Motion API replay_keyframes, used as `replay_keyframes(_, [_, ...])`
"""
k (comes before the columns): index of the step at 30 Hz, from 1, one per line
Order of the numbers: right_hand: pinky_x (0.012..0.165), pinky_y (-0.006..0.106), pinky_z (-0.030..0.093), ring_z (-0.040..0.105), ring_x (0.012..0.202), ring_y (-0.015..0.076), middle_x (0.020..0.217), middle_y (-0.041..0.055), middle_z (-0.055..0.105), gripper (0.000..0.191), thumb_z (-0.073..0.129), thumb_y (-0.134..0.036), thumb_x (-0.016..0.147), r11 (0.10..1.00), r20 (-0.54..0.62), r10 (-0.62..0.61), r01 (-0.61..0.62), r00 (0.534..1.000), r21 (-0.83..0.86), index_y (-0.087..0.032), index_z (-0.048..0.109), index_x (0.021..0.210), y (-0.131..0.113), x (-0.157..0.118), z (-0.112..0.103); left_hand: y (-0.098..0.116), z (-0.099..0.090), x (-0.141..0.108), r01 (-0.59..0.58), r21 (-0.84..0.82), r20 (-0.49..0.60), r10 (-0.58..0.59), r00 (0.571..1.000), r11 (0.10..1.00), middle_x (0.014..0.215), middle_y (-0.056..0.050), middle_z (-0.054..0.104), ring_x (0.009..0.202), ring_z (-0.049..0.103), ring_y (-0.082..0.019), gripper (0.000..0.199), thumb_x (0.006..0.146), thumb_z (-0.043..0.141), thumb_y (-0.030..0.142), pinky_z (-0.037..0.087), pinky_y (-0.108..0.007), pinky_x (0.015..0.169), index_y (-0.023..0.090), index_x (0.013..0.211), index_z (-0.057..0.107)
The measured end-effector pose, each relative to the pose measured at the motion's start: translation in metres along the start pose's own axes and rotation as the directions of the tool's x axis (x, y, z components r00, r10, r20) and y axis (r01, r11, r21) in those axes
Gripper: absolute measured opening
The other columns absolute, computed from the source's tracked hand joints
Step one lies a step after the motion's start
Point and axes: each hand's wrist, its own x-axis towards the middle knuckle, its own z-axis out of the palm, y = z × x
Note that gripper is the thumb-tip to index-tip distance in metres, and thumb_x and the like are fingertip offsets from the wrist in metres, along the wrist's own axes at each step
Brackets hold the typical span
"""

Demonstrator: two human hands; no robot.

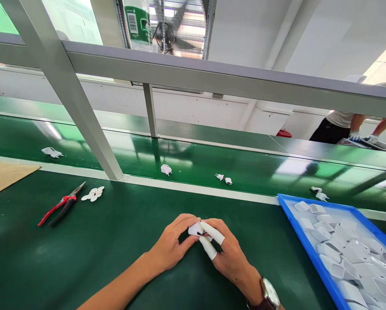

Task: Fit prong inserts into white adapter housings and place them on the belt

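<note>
Near the middle of the green table, my left hand (172, 243) pinches a small white plastic housing (194, 229) between thumb and fingers. My right hand (228, 249), with white covers on thumb and index finger and a watch on the wrist, closes on the housing's right side. A bit of red wire shows between the two hands. The covered fingertips hide part of the piece.
Red-and-black pliers (63, 206) and flat white pieces (93, 193) lie at the left, near cardboard (8, 174). A blue tray (309, 249) of white housings stands right. Small white parts (166, 169) rest on the belt (196, 161) behind. A gloved person works far right.
</note>
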Motion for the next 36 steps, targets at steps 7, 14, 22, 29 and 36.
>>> replay_keyframes(7, [0.073, 0.032, 0.063, 0.07, 0.091, 0.0194, 0.11, 0.0083, 0.071, 0.042, 0.054, -0.01, 0.097, 0.994, -0.075, 0.073, -0.066, 0.994, 0.087, -0.027, 0.061, 0.134, -0.002, -0.002, 0.004, -0.003, 0.009, -0.006, -0.098, 0.024, -0.098, 0.1, 0.99, 0.995, 0.119, -0.005, 0.07, 0.102, 0.071, -0.019, 0.042, 0.093, 0.068, 0.016, 0.063, -0.031, 0.088, 0.03, 0.131, 0.06])
replay_keyframes(14, [0.081, 0.034, 0.061, 0.067, 0.095, 0.0196, 0.109, 0.0084, 0.067, 0.038, 0.053, -0.009, 0.097, 0.991, -0.048, 0.088, -0.083, 0.995, 0.109, -0.026, 0.062, 0.13, -0.003, -0.006, 0.011, -0.005, 0.013, -0.009, -0.062, -0.028, -0.115, 0.058, 0.992, 0.998, 0.12, -0.006, 0.071, 0.103, 0.072, -0.02, 0.039, 0.092, 0.068, 0.014, 0.064, -0.033, 0.09, 0.029, 0.128, 0.064])
replay_keyframes(22, [0.076, 0.03, 0.06, 0.068, 0.091, 0.018, 0.109, 0.0054, 0.07, 0.034, 0.06, -0.013, 0.095, 0.958, -0.079, 0.22, -0.2, 0.972, 0.205, -0.028, 0.063, 0.126, -0.004, -0.006, 0.013, -0.004, 0.017, -0.008, 0.027, -0.357, -0.09, -0.063, 0.994, 0.934, 0.124, -0.004, 0.068, 0.107, 0.072, -0.02, 0.036, 0.093, 0.068, 0.015, 0.066, -0.034, 0.091, 0.031, 0.124, 0.063])
replay_keyframes(29, [0.084, 0.036, 0.057, 0.066, 0.096, 0.0214, 0.109, 0.0075, 0.07, 0.032, 0.057, -0.018, 0.098, 0.929, 0.023, 0.248, -0.245, 0.968, 0.278, -0.028, 0.067, 0.127, 0.001, -0.008, 0.007, -0.002, 0.019, -0.006, -0.032, -0.11, -0.071, 0.024, 0.997, 0.993, 0.119, -0.007, 0.065, 0.094, 0.069, -0.017, 0.04, 0.095, 0.066, 0.016, 0.064, -0.032, 0.081, 0.03, 0.132, 0.06])
replay_keyframes(36, [0.08, 0.032, 0.053, 0.067, 0.09, 0.0219, 0.102, 0.0046, 0.078, 0.03, 0.075, -0.047, 0.088, 0.391, 0.293, 0.661, -0.65, 0.691, 0.651, -0.025, 0.079, 0.109, 0.01, -0.013, 0.018, -0.002, 0.021, -0.001, -0.069, -0.021, -0.161, 0.065, 0.985, 0.997, 0.111, -0.004, 0.06, 0.072, 0.061, -0.01, 0.039, 0.092, 0.072, 0.024, 0.061, -0.026, 0.07, 0.028, 0.129, 0.06])
